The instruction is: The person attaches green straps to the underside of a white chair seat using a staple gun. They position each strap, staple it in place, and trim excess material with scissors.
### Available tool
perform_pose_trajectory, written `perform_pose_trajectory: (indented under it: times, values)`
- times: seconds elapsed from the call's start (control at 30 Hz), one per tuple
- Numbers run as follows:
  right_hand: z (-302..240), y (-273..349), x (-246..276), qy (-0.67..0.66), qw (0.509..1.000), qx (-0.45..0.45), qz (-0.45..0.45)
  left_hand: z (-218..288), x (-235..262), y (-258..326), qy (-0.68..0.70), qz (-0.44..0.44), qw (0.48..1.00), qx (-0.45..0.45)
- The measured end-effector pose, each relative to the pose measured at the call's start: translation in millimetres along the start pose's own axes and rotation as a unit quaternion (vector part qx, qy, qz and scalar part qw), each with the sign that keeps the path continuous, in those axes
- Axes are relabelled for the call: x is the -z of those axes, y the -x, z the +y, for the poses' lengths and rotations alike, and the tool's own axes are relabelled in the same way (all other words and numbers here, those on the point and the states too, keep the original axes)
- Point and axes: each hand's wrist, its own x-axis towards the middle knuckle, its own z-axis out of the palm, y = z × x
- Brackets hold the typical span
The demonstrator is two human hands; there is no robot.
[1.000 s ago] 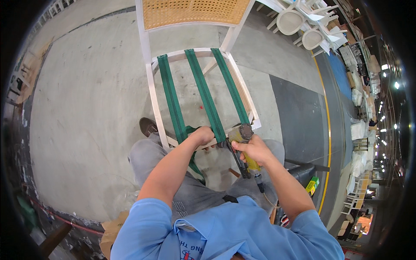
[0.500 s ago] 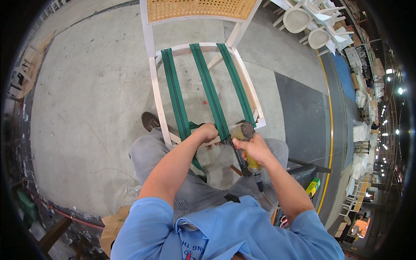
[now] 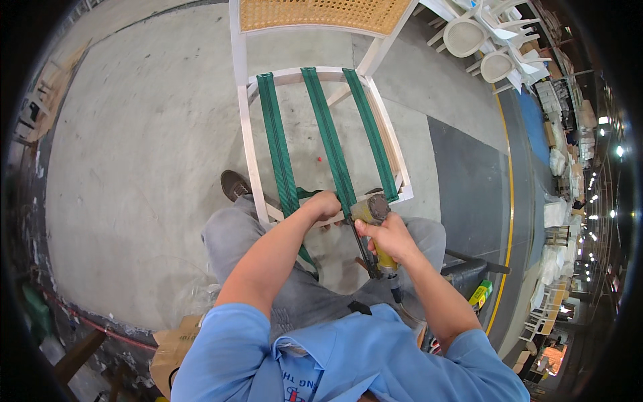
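Note:
A pale wooden chair frame (image 3: 247, 144) stands before me, its near rail between my knees. Three green webbing straps (image 3: 324, 127) run from the back rail to the front one. My left hand (image 3: 323, 205) is closed at the front rail beside the middle strap, gripping webbing there; its fingertips are partly hidden. A loose strap end (image 3: 306, 258) dangles below it. In my right hand (image 3: 390, 236) is a yellow pneumatic staple gun (image 3: 364, 213), held by the handle. Its nose sits against the front rail at the middle strap, and an air hose fitting (image 3: 396, 294) hangs from the handle's lower end.
The chair's woven cane backrest (image 3: 325, 13) rises at the far side. Several white chair frames (image 3: 464, 37) are stacked at the far right. A cardboard box (image 3: 175, 350) lies at my lower left. A green and yellow box (image 3: 480, 295) rests on a dark surface to my right.
The chair appears shifted slightly right in view. The staple gun has moved a little left and tilted, its head closer to the middle strap. My left hand keeps its hold.

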Motion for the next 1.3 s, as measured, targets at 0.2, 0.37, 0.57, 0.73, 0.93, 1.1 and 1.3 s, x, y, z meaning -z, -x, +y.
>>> perform_pose_trajectory:
  times: [0.2,0.37,0.57,0.73,0.93,1.1,1.3]
  values:
    - [-4.4,11.2,4.5,-0.026,1.0,-0.006,0.0,7.5,-2.1,9.5,0.03,-0.009,1.0,-0.001]
    - [-13.0,42.8,38.4,-0.107,0.993,0.044,0.005,-18.9,6.7,1.3,-0.007,0.096,0.994,0.045]
    - [37.3,67.0,92.9,-0.163,0.983,0.064,0.059,16.0,-40.7,49.4,0.009,0.422,0.897,-0.129]
    - [48.6,68.2,101.2,-0.204,0.974,0.095,0.038,-18.3,-108.4,58.7,0.201,0.253,0.946,-0.023]
    - [40.9,61.9,92.9,-0.2,0.973,0.111,-0.01,-49.2,-111.6,11.3,0.493,0.168,0.852,0.052]
    - [43.8,51.1,93.4,-0.176,0.979,0.097,-0.019,-35.3,-132.3,28.3,0.344,0.11,0.933,-0.008]
    - [19.5,35.8,74.0,-0.134,0.987,0.082,-0.044,-4.8,-92.8,76.1,0.072,0.253,0.951,-0.161]
